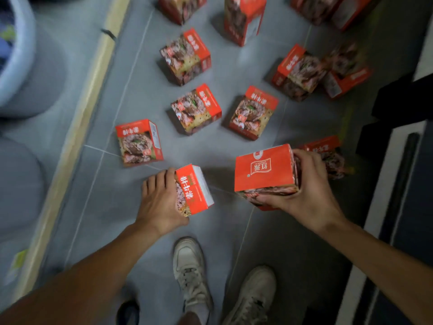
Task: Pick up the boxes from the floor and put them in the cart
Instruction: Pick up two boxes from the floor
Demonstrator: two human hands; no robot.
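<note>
Several red food boxes with a meat picture lie scattered on the grey tiled floor point(131, 95). My left hand point(161, 200) grips one small red box point(195, 190) just above the floor, tilted on its edge. My right hand point(309, 193) holds a second red box point(266, 174) lifted off the floor, its plain red side facing up, thumb below and fingers over the far edge. More boxes rest beyond: one at left point(139, 141), two in the middle point(196, 109) point(254, 112), others further back. Another box point(332, 158) lies partly hidden behind my right hand. No cart is identifiable.
My two white shoes point(191, 268) point(253, 299) stand on the floor below my hands. A yellow strip point(77, 127) runs along the floor at left, with round grey seats point(21, 179) beyond it. Dark and white furniture point(398, 160) borders the right side.
</note>
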